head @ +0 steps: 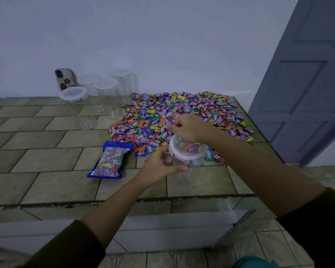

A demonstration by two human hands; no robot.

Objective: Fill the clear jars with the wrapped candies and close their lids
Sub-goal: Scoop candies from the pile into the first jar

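Note:
A clear jar (188, 151) with candies inside and a white lid on top stands at the near edge of a wide heap of wrapped candies (182, 113) on the tiled counter. My left hand (159, 167) grips the jar's side. My right hand (188, 126) sits just above the lid's far rim with its fingers curled; whether it pinches a candy or the lid, I cannot tell. Three lidded empty clear jars (106, 88) stand by the wall at the back left, with a fourth shorter one (74, 93) in front of them.
A blue sealed bag of candies (110, 161) lies left of the jar. A phone (64, 78) leans on the wall behind the jars. The counter's front edge (124, 202) runs below my forearms. A grey door (306, 84) stands at the right.

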